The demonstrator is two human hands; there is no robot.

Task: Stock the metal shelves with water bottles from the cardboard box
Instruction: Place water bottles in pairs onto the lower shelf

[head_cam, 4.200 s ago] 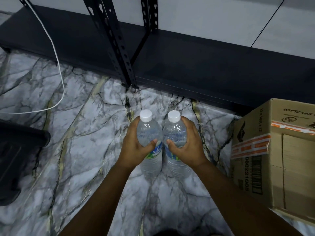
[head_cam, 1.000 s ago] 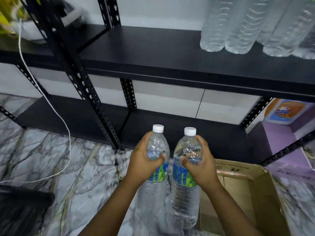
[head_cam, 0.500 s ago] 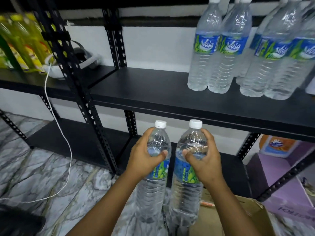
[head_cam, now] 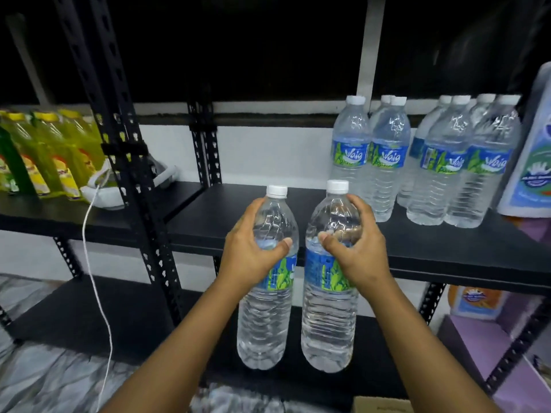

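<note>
Two clear water bottles point(head_cam: 267, 293) with white caps and blue-green labels are seen. Black metal shelves point(head_cam: 447, 242) carry matching clear bottles point(head_cam: 387, 162). Yellow-green bottles point(head_cam: 44, 153) with yellow caps, a white cable point(head_cam: 92, 278), grey-veined marble floor point(head_cam: 44, 380), and brown cardboard box point(head_cam: 381, 405) are noted.

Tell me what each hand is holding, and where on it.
The left hand grips one water bottle around its upper body, just above the label. The right hand grips a second water bottle at the same height.

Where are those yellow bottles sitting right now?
In the head view, the yellow bottles stand at far left on the left shelf, just left of a white device with a cord.
</note>
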